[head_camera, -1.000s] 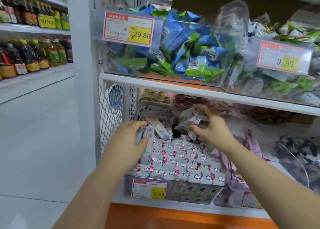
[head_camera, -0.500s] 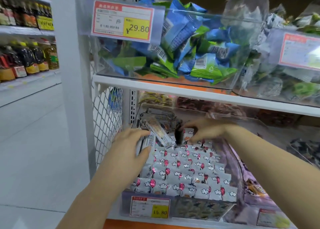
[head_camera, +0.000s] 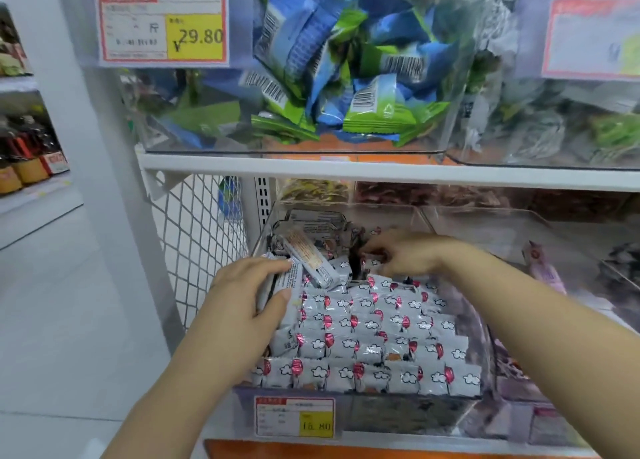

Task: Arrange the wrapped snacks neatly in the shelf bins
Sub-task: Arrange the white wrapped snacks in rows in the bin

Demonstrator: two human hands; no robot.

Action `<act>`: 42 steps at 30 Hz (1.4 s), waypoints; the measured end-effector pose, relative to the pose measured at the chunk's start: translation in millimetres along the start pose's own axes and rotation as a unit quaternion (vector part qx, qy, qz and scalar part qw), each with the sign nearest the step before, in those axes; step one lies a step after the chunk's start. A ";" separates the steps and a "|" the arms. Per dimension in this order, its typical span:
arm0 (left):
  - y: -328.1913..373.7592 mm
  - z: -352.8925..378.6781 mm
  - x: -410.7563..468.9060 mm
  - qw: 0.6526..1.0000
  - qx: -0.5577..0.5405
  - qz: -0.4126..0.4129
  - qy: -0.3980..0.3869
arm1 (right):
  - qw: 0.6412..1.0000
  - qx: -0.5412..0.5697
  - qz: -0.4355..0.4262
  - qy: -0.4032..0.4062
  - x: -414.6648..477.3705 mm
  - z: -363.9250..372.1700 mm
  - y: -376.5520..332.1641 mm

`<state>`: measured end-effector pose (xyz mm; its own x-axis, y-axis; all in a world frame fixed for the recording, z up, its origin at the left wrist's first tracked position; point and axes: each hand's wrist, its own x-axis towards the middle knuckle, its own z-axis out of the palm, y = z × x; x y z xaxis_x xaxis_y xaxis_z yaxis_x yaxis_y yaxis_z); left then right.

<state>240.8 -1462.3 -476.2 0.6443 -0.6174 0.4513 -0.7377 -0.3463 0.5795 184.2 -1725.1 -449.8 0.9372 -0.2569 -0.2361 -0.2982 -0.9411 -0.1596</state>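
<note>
The wrapped snacks (head_camera: 367, 323) are laid in overlapping rows in the clear lower bin (head_camera: 408, 417). At its left side, a small stack of packets (head_camera: 292, 280) is gripped by the left hand (head_camera: 242, 306). Farther back, the right hand (head_camera: 408, 256) is set with bent fingers on the rear row; a grip cannot be confirmed. Blue-green packets (head_camera: 374, 101) are heaped in the upper bin (head_camera: 294, 152).

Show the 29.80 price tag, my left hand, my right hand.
29.80 price tag (head_camera: 162, 25): head view, label's centre.
left hand (head_camera: 249, 295): head view, back of hand.
right hand (head_camera: 407, 254): head view, back of hand.

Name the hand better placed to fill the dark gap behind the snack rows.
Probably right: the right hand sits at the gap; the left hand grips spare packets further left, beside the rows.
</note>
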 end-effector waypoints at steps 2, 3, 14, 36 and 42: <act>0.3 -0.2 -0.6 1.000 0.002 0.003 -0.002 | 1.000 0.002 -0.005 -0.003 -1.4 -1.3 1.4; 0.2 -0.2 -0.7 1.000 0.002 0.005 -0.002 | 1.000 0.012 -0.010 -0.003 -2.7 -2.2 1.9; -1.4 -2.0 -0.2 1.000 -0.002 0.012 -0.012 | 0.996 0.030 -0.029 0.075 10.2 2.8 -44.8; -1.9 -9.1 0.3 1.000 -0.022 0.010 -0.016 | 1.000 0.004 -0.016 0.023 -20.3 -10.9 -30.6; 0.7 -14.3 0.3 1.000 -0.005 -0.002 -0.018 | 0.990 0.055 -0.029 0.124 -32.8 -1.9 -47.2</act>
<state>243.3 -1452.6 -466.0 0.6400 -0.6412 0.4233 -0.7323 -0.3423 0.5887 167.9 -1672.7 -432.7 0.9649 -0.2620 0.0178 -0.2474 -0.9297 -0.2729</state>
